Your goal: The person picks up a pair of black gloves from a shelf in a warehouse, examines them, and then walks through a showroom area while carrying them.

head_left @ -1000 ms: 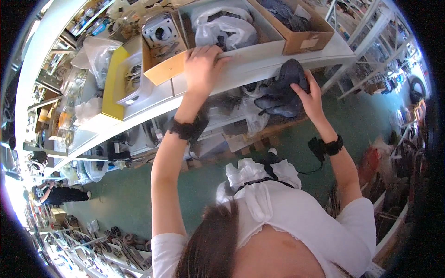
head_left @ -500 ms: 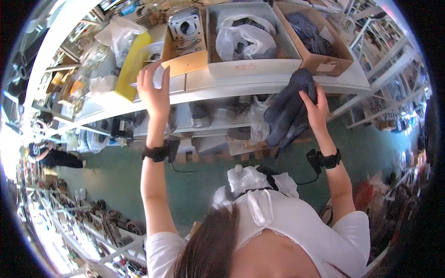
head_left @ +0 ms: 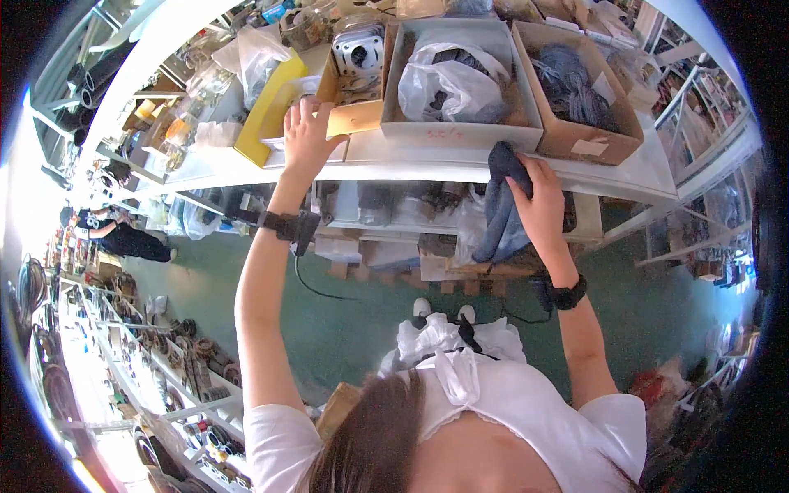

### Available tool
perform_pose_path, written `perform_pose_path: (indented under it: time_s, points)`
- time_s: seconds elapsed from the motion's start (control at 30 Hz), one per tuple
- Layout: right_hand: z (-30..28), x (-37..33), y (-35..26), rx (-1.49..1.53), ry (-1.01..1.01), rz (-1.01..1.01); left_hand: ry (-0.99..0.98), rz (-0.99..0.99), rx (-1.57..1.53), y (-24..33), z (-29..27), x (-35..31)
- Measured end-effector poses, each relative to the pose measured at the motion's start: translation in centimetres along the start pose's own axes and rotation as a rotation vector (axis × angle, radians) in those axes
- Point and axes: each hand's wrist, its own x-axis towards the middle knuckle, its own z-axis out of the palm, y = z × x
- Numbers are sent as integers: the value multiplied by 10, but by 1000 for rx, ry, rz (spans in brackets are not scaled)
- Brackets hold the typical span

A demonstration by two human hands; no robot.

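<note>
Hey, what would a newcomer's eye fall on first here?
Probably the dark cloth item held in the right hand, at the front of the shelf. Next, the white plastic bag in the pale open box on top, and the yellow box near the left hand.

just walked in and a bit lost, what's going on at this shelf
A person's right hand holds a long, dark blue-grey fabric item at the front edge of a white shelf. The left hand is near an open orange-tan cardboard box; contact is unclear. On the shelf, a brown cardboard box holds dark, bundled material.
</note>
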Motion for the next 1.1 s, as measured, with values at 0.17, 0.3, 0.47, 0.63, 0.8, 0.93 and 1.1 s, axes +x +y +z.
perform_pose_path:
  time_s: [0.17, 0.3, 0.47, 0.63, 0.8, 0.93, 1.1]
  points:
    - [7, -5, -3, -53, 40, 11, 13, 53, -44, -8, 26, 10]
    - [13, -7, 4, -118, 79, 91, -77, 51, -180, -9, 26, 14]
    - [11, -9, -8, -148, 124, 159, -52, 145, -223, -8, 9, -19]
    - [10, -15, 5, -204, 98, 176, -30, 218, -438, -2, -24, -68]
    - [7, -13, -12, -194, 67, 263, 28, 182, -514, 1, -29, -96]
    - [7, -14, -2, -269, 83, 254, 116, -137, -1082, 1, -26, -107]
    - [7, -9, -11, -320, 33, 238, -476, -927, -1975, -24, -10, -92]
